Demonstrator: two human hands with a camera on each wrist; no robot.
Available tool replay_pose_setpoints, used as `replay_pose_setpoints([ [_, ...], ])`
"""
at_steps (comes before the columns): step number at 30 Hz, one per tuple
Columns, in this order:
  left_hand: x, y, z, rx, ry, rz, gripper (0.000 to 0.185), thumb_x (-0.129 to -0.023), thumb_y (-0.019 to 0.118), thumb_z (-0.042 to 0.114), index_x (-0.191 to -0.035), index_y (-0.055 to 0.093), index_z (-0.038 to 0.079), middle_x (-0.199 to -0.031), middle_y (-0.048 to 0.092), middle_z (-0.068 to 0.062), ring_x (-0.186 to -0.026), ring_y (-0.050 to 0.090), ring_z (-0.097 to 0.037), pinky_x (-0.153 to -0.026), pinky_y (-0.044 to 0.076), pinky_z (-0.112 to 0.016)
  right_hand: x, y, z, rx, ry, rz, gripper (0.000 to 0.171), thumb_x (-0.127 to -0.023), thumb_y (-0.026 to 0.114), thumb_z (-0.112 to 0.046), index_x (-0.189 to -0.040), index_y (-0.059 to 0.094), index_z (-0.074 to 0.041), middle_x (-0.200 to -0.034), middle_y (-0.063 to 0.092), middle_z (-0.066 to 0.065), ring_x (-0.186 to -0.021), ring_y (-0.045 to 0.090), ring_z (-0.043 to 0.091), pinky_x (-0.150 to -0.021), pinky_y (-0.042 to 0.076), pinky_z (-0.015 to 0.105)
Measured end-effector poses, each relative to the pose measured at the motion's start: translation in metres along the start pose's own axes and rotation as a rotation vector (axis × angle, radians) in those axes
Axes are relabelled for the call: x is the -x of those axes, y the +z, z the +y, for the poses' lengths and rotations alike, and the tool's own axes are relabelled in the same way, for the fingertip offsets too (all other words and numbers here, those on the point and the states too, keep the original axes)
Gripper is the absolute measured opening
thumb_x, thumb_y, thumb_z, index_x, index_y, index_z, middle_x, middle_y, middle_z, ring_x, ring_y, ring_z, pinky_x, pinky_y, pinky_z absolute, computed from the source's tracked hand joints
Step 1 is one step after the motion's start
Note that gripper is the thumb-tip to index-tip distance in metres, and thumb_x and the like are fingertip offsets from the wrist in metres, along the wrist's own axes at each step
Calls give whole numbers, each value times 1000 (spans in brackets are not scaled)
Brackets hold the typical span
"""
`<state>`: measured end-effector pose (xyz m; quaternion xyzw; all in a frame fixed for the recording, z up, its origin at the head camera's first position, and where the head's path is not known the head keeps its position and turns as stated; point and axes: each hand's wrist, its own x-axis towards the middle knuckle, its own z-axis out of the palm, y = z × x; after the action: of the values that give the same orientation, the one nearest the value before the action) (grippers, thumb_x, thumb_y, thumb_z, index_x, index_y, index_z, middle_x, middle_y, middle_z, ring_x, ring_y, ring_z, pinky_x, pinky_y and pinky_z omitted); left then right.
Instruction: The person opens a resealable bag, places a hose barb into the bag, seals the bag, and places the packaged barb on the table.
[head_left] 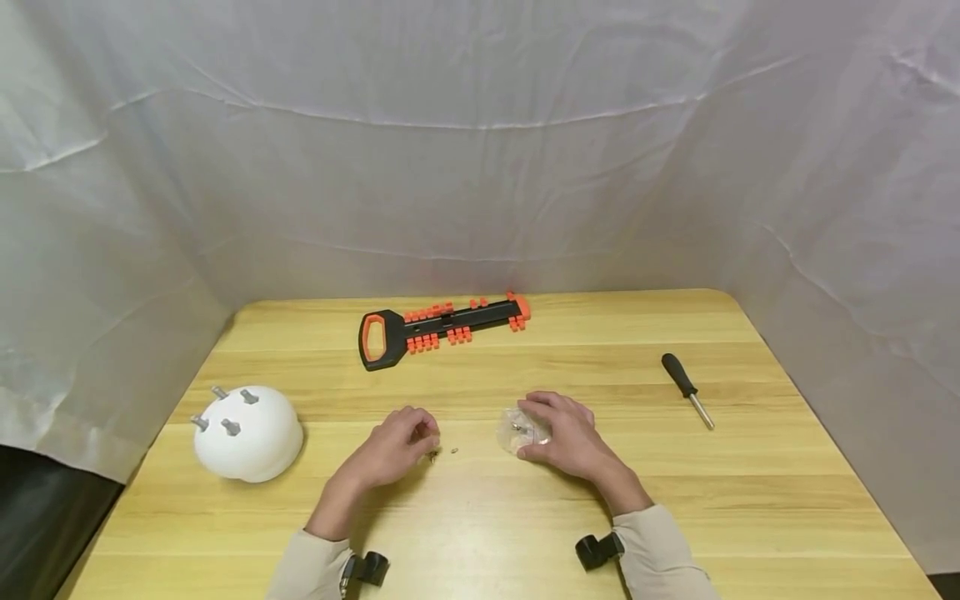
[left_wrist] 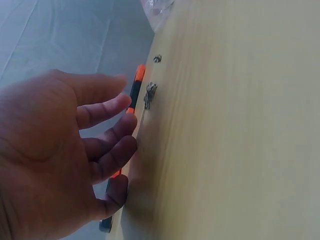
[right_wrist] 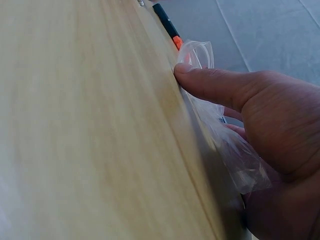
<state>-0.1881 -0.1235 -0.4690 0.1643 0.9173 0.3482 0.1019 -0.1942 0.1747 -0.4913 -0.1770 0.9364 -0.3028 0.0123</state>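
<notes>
My left hand (head_left: pixel 397 446) hovers beside a small pile of metal screws (left_wrist: pixel 150 94) on the wooden table. Its fingers are loosely bent, and the left wrist view shows nothing between thumb and fingertips. A single small metal piece (head_left: pixel 454 451) lies just right of the pile. To the right, my right hand (head_left: pixel 562 433) holds a crumpled clear plastic bag (right_wrist: pixel 200 55) down at the table, thumb on the near side and fingers around the far side. Small metal parts (head_left: pixel 517 427) show through the bag in the head view.
A white rounded bowl-like body (head_left: pixel 258 442) with several grey pegs stands at the left. Toward the back lies a black-and-orange rack (head_left: pixel 480 317) with a loop handle. A black-handled screwdriver (head_left: pixel 678 377) is at the right. Pale fabric (head_left: pixel 480 183) surrounds the table.
</notes>
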Motion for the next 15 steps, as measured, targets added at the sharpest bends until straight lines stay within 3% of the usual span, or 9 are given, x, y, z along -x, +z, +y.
replay_pose_setpoints([
  [7, 7, -1, -1, -70, -28, -13, 10, -89, 69, 21, -97, 64, 19, -92, 57, 5, -89, 49, -13, -83, 34, -42, 0, 1, 0, 3, 5, -4, 70, -73, 83, -37, -136, 57, -18, -142, 50, 1, -134, 42, 28, -107, 23, 57],
  [15, 6, -2, -2, -81, -34, -4, 7, -90, 68, 18, -97, 64, 19, -92, 57, 6, -89, 51, -12, -85, 37, -42, -1, 0, 0, 4, 10, -13, 70, -74, 82, -38, -136, 56, -19, -143, 50, 2, -135, 42, 28, -108, 23, 58],
])
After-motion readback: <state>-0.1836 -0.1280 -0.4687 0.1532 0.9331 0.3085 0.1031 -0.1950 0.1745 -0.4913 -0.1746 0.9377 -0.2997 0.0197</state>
